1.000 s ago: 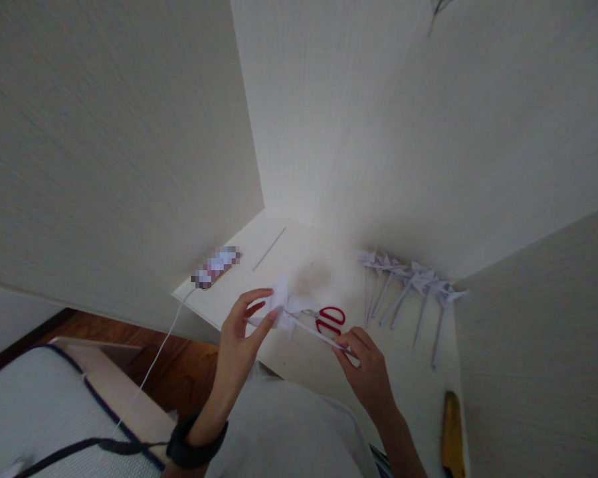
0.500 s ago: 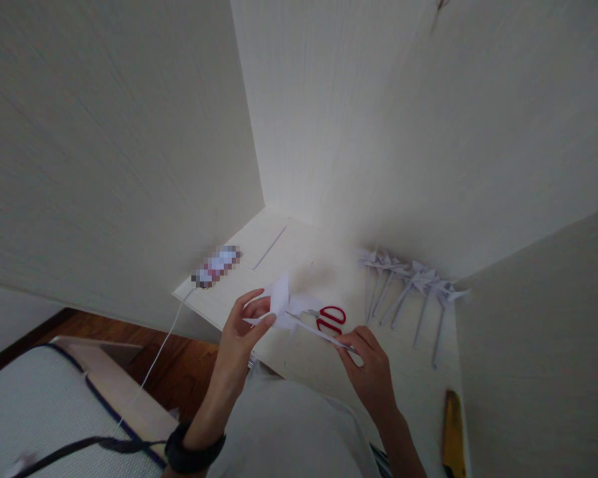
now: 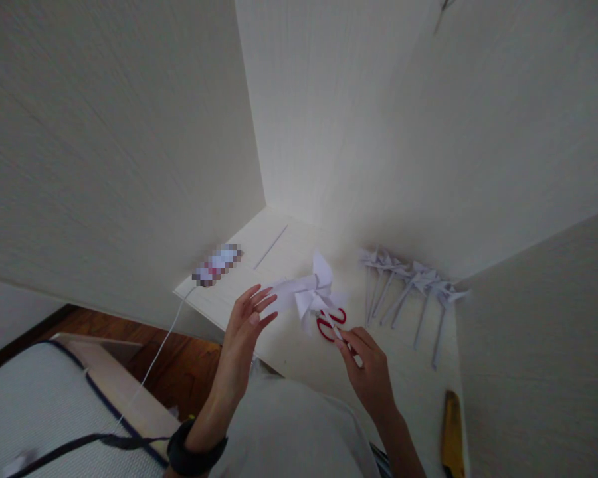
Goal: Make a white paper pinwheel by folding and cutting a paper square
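A white paper pinwheel (image 3: 315, 297) is held up over the table by its rolled paper stick, which my right hand (image 3: 367, 366) pinches. My left hand (image 3: 244, 332) is just left of the pinwheel, fingers apart and holding nothing. Its fingertips come close to the pale paper on that side; whether they touch I cannot tell. Beneath the pinwheel lie red-handled scissors (image 3: 327, 328), their blades hidden by the paper. One loose thin white stick (image 3: 271, 247) rests toward the back of the table.
Several finished-looking white pinwheels (image 3: 418, 282) lie in a row along the back right wall. A yellow object (image 3: 452, 435) sits at the right edge. On the left, a blurred-out device (image 3: 217, 265) trails a white cable (image 3: 165, 346). Walls enclose the table (image 3: 299, 362).
My left hand has let go of the pinwheel, and its fingers have spread. The pinwheel head has swung right and up on its stick, over the scissors, facing me more.
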`<act>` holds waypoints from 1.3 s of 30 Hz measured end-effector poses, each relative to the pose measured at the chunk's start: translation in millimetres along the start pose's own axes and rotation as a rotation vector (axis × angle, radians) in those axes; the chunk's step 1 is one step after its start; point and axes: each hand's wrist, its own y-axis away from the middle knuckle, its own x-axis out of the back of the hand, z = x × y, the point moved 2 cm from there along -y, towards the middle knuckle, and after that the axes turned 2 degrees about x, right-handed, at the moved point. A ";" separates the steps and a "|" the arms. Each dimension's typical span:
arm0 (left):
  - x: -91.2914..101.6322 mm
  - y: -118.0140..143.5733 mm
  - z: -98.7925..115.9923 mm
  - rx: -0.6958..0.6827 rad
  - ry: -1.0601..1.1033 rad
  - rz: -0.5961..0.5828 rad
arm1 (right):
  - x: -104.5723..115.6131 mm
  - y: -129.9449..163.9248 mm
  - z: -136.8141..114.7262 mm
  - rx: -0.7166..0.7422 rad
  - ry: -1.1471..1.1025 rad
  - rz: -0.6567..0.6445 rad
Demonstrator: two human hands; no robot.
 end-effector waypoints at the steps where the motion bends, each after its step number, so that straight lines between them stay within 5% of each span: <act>1: -0.4 -0.1 -1.0 0.003 -0.017 -0.003 | -0.4 0.0 -0.4 0.001 -0.004 -0.005; 14: -14.8 11.0 -7.3 0.089 0.036 -0.093 | -6.5 4.8 -5.0 0.017 -0.050 -0.078; 25: -24.4 13.8 -7.4 0.215 0.112 0.084 | -9.7 7.3 -4.7 0.019 -0.075 -0.123; 39: -25.5 12.8 -6.3 0.231 0.071 0.055 | -9.9 7.2 -7.0 0.011 -0.079 -0.149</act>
